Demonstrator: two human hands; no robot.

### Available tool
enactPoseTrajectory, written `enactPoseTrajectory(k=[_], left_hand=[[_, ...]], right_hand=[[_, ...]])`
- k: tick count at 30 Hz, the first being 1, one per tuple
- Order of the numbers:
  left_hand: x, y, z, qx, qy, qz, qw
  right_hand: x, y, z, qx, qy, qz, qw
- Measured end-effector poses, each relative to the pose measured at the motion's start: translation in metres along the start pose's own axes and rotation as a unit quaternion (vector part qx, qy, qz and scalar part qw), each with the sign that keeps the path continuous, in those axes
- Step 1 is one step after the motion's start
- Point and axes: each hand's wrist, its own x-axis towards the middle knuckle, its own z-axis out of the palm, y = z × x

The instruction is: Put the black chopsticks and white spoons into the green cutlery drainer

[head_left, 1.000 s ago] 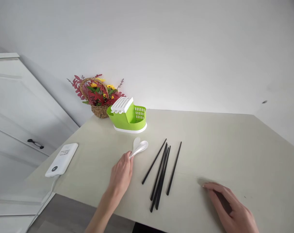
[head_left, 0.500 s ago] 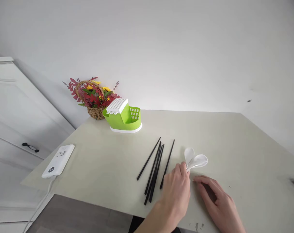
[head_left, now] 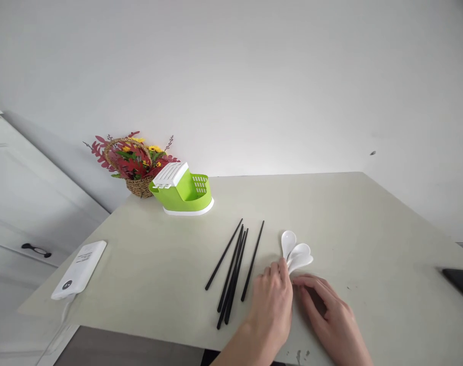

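Observation:
Several white spoons lie in a fan, with one spoon bowl (head_left: 288, 241) standing apart on the left and others (head_left: 300, 251) overlapping beside it. My left hand (head_left: 272, 295) is closed round their handles, which its fingers hide. Close on its right is my right hand (head_left: 328, 310), palm side down on the table, thumb and forefinger tips brought together near the handles. What those tips hold, if anything, is hidden. Left of my left hand lie several black chopsticks (head_left: 231, 274), mostly bunched, with a single chopstick (head_left: 253, 259) apart on the right.
A green and white utensil holder (head_left: 185, 198) stands at the back left, before a wicker basket of flowers (head_left: 139, 187). A white power bank (head_left: 81, 268) with a cable lies at the table's left edge. A black object (head_left: 460, 283) is at the right edge.
The view has shifted, moving the scene left. The spoon bowls have spread so that three now show rather than two. My right hand's fingertips are closer to my left hand.

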Motion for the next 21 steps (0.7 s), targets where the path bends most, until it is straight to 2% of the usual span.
enactPoseTrajectory(k=[9,12,14,16,18,21], left_hand=[[-0.016,-0.006,-0.002,-0.017,0.040,0.008,0.999],[-0.019,-0.013,-0.011,-0.048,0.035,-0.001,0.998],[-0.015,-0.028,-0.030,-0.058,0.052,0.003,0.997],[-0.006,-0.055,-0.060,-0.040,0.126,-0.004,0.991],[0.009,-0.093,-0.098,0.002,0.246,-0.010,0.969],[0.035,-0.168,-0.153,0.069,0.368,-0.070,0.925]], right_hand=[[0.000,-0.005,-0.002,0.019,0.006,0.016,1.000],[0.001,-0.005,-0.002,0.022,0.009,0.028,0.999],[0.001,-0.007,-0.003,0.028,0.011,0.035,0.999],[0.001,-0.011,-0.004,0.033,0.016,0.049,0.998],[0.000,-0.016,-0.005,0.037,0.023,0.070,0.997],[-0.002,-0.023,-0.007,0.040,0.042,0.099,0.993]])
